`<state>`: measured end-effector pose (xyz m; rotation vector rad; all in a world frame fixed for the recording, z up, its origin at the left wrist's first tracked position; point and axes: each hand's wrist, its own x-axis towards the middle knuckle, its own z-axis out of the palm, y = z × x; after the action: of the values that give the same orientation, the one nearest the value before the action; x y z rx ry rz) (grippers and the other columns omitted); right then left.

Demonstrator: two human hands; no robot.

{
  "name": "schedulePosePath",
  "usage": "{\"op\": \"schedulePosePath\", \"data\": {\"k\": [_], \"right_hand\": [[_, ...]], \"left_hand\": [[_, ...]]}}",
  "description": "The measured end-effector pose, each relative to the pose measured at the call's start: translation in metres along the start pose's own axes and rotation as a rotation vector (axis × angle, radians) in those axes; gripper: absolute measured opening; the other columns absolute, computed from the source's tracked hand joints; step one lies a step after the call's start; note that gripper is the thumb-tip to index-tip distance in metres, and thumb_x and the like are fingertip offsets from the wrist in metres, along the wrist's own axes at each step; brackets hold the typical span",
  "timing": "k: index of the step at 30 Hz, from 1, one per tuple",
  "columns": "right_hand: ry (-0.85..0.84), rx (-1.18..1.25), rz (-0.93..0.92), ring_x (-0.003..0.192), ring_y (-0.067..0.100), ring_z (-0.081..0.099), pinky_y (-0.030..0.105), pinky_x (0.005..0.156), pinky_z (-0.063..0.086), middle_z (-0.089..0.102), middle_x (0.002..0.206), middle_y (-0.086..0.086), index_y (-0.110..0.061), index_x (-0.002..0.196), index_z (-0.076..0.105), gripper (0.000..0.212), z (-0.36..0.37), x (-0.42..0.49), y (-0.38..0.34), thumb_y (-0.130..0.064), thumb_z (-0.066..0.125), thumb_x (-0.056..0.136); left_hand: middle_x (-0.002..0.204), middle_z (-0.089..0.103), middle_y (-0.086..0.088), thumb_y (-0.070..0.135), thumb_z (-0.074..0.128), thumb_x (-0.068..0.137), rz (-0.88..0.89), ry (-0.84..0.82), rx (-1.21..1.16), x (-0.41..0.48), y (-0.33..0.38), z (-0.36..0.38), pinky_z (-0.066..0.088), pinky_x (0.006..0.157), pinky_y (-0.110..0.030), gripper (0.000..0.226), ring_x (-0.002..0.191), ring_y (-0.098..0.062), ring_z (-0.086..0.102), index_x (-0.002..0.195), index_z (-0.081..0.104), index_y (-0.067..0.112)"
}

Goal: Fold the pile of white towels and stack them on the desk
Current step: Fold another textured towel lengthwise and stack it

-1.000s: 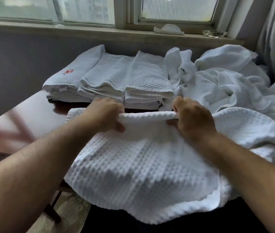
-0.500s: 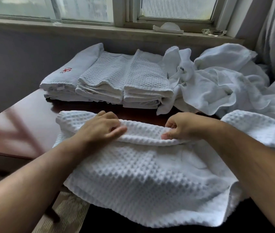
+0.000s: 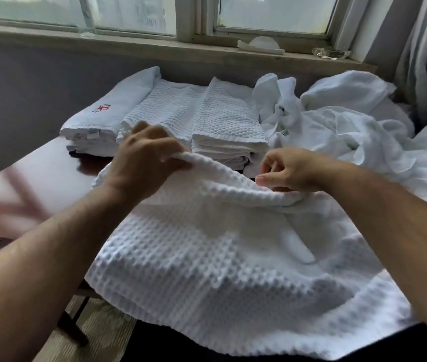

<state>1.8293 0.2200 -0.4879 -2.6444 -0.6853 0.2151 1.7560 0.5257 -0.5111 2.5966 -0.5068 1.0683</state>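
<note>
A white waffle-weave towel (image 3: 222, 270) lies spread over the near edge of the dark wooden desk (image 3: 32, 184) and hangs toward me. My left hand (image 3: 147, 158) grips its far folded edge and lifts it off the desk. My right hand (image 3: 290, 171) pinches the same edge a little to the right, lower down. Behind my hands stand folded white towels (image 3: 207, 121) in side-by-side stacks; the leftmost one (image 3: 107, 113) carries a red mark. To the right lies a crumpled pile of unfolded white towels (image 3: 351, 126).
A windowsill (image 3: 154, 48) runs along the wall behind the desk, with a white object (image 3: 262, 45) and a small clear item (image 3: 331, 52) on it. A curtain (image 3: 426, 61) hangs at the right. Wood flooring (image 3: 97, 333) shows below the desk's left edge.
Both hands have raised the towel's far edge, which lay flat on the desk half a second ago. My left hand moved up and right; my right hand's grip turned into a pinch.
</note>
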Motion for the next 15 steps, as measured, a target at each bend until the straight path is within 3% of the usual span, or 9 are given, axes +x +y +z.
{"op": "schedulePosePath", "data": {"k": [2, 4, 7, 9, 11, 13, 15], "right_hand": [[-0.120, -0.109, 0.055, 0.080, 0.001, 0.063, 0.009, 0.067, 0.046, 0.069, 0.087, -0.018, -0.027, 0.098, 0.069, 0.017, 0.002, -0.001, 0.007, -0.044, 0.070, 0.092], [-0.299, -0.145, 0.091, 0.093, 0.003, 0.065, 0.015, 0.080, 0.048, 0.072, 0.101, -0.017, -0.030, 0.110, 0.073, 0.022, 0.000, -0.004, 0.011, -0.044, 0.067, 0.093], [-0.483, -0.092, 0.094, 0.074, -0.008, 0.061, 0.009, 0.066, 0.044, 0.072, 0.085, -0.020, -0.033, 0.098, 0.074, 0.011, 0.004, -0.012, 0.005, -0.042, 0.072, 0.091], [-0.441, -0.211, 0.077, 0.067, -0.003, 0.058, 0.015, 0.062, 0.044, 0.070, 0.079, -0.016, -0.029, 0.090, 0.072, 0.011, 0.011, -0.014, 0.002, -0.040, 0.071, 0.092], [-0.202, -0.346, 0.108, 0.079, 0.010, 0.061, 0.024, 0.066, 0.044, 0.068, 0.084, -0.010, -0.027, 0.088, 0.066, 0.017, 0.015, -0.016, 0.001, -0.043, 0.067, 0.094], [0.377, -0.335, 0.146, 0.086, 0.029, 0.062, 0.034, 0.070, 0.045, 0.066, 0.090, 0.003, -0.024, 0.094, 0.063, 0.018, 0.014, -0.017, 0.003, -0.041, 0.060, 0.098], [1.000, -0.392, 0.007, 0.082, 0.038, 0.061, 0.041, 0.068, 0.045, 0.064, 0.089, 0.015, -0.013, 0.099, 0.062, 0.020, 0.017, -0.021, 0.005, -0.032, 0.059, 0.100]], "left_hand": [[0.089, 0.066, -0.006, 0.036, 0.080, 0.084, -0.130, 0.122, 0.066, 0.003, -0.001, 0.002, 0.047, 0.073, -0.041, 0.019, 0.091, -0.035, 0.055, 0.094, 0.081, 0.020], [0.092, 0.065, -0.008, 0.039, 0.074, 0.088, -0.283, 0.134, 0.160, 0.004, 0.001, 0.009, 0.047, 0.075, -0.044, 0.020, 0.095, -0.038, 0.056, 0.095, 0.078, 0.021], [0.100, 0.065, -0.010, 0.039, 0.067, 0.091, -0.401, 0.015, 0.235, 0.004, 0.013, 0.026, 0.044, 0.084, -0.047, 0.020, 0.101, -0.040, 0.057, 0.097, 0.076, 0.022], [0.109, 0.063, -0.009, 0.039, 0.062, 0.091, -0.455, -0.109, 0.243, 0.003, 0.023, 0.037, 0.042, 0.089, -0.048, 0.023, 0.109, -0.039, 0.054, 0.103, 0.075, 0.024], [0.118, 0.059, -0.008, 0.036, 0.061, 0.088, -0.509, -0.175, 0.233, 0.000, 0.030, 0.046, 0.040, 0.095, -0.048, 0.028, 0.115, -0.037, 0.049, 0.112, 0.071, 0.027], [0.125, 0.055, -0.008, 0.031, 0.063, 0.086, -0.501, -0.141, 0.199, -0.006, 0.038, 0.050, 0.037, 0.099, -0.048, 0.038, 0.120, -0.036, 0.045, 0.123, 0.064, 0.026], [0.132, 0.053, -0.011, 0.031, 0.062, 0.086, -0.361, -0.088, 0.120, -0.013, 0.051, 0.053, 0.036, 0.101, -0.047, 0.048, 0.123, -0.035, 0.045, 0.133, 0.059, 0.021]]}}
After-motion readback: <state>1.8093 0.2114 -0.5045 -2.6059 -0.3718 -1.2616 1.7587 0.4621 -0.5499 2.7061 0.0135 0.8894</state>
